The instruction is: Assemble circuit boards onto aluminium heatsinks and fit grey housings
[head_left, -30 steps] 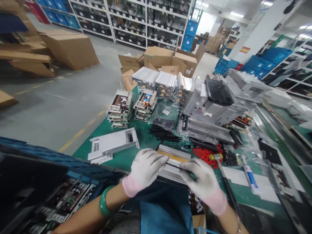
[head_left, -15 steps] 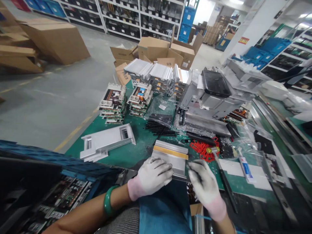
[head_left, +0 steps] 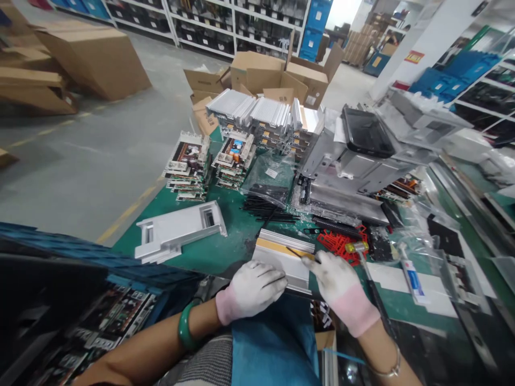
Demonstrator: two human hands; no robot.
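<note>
A silver ribbed metal plate point(head_left: 300, 271) with a yellow strip point(head_left: 273, 246) across it lies at the table's front edge. My left hand point(head_left: 255, 287), in a white glove with a pink cuff, rests on the plate's lower left part, fingers lying together over it. My right hand point(head_left: 338, 281), gloved alike, is closed at the plate's right side. Between its fingers is a thin dark pointed tool point(head_left: 295, 251), its tip over the yellow strip. Whether the tool is tweezers or a pick I cannot make out.
Left of the plate lies a silver metal housing point(head_left: 181, 229). Behind are stacked circuit boards point(head_left: 187, 161), ribbed metal parts point(head_left: 231, 104) and black strips point(head_left: 267, 206). To the right are red plastic pieces point(head_left: 338, 241), a hammer point(head_left: 372, 284) and a blue-white tube point(head_left: 412, 276).
My right hand has moved over the plate's right edge, bringing the thin dark tool across the yellow strip. My left hand stays on the plate. The view has shifted slightly.
</note>
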